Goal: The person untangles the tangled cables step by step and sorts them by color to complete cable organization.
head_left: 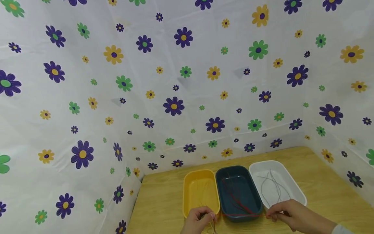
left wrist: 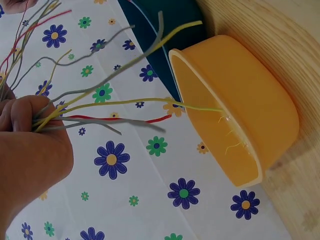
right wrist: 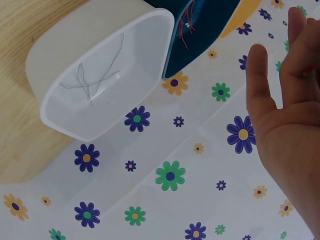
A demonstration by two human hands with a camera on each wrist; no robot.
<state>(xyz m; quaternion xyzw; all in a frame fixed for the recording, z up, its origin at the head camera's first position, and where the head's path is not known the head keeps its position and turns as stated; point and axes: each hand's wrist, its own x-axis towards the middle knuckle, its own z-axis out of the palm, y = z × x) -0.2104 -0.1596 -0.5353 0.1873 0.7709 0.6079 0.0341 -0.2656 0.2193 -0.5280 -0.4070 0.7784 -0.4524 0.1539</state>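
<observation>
Red strand (head_left: 241, 215), held straight

My right grip (head_left: 287, 213) is narrow, finger and thumb pinching the red strand, while my left grip (head_left: 198, 219) is closed round a loose bundle (left wrist: 47, 119) of grey, yellow and red pieces. Between the two the red line runs nearly level, and in the head view it crosses the near end of the dark blue container (head_left: 246, 187). That one has red strands (head_left: 239, 203) inside; the yellow container (head_left: 184, 191) to its left has yellow strands (left wrist: 233, 146), and the white container (head_left: 284, 174) to its right has grey strands (head_left: 277, 188). All three stand side by side on the wooden worktop (head_left: 163, 201).

As I judge it, the step in hand is drawing this single red strand out of the mixed bundle. To do it well, I should ease the left fingers only enough for one strand to slide, and pull slowly with the right along the strand's own line. Tugging sideways would probably drag grey or yellow neighbours along, since they cross and splay out of my left grip. If it snags, better to stop and part the tangle than to jerk.

I can read no brand, label or lettering anywhere; the white cloth (head_left: 146, 71) carries only printed flowers (head_left: 173, 106) in purple, green and yellow.
</observation>
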